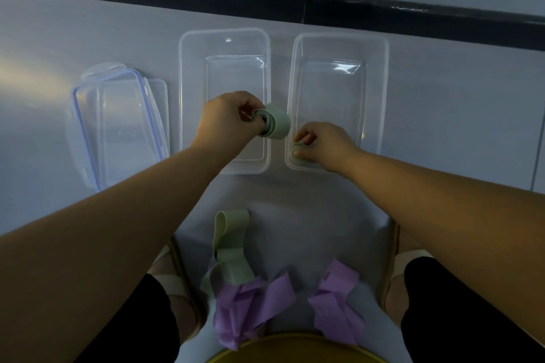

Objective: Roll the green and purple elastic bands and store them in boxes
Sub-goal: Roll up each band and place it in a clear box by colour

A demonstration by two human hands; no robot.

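Head view: the left hand (230,119) gripped a loosely rolled green band (275,125) with curled fingers, over the near right rim of the left clear box (185,91). The right hand (324,146) pinched a tight green roll (298,154) in the near left corner of the right clear box (382,91). Loose green bands (231,244) and purple bands (255,302) lay at the near edge of the tabletop (442,132). Stacked lids (118,127) lay toward its left edge.

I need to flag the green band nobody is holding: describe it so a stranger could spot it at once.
From the left clear rectangular plastic box on the grey table, come toward the near edge. There lies a pale green elastic band, looped and unrolled, touching the crumpled purple elastic bands. Unlike the green rolls in the left hand and right hand, it lies loose and untouched.
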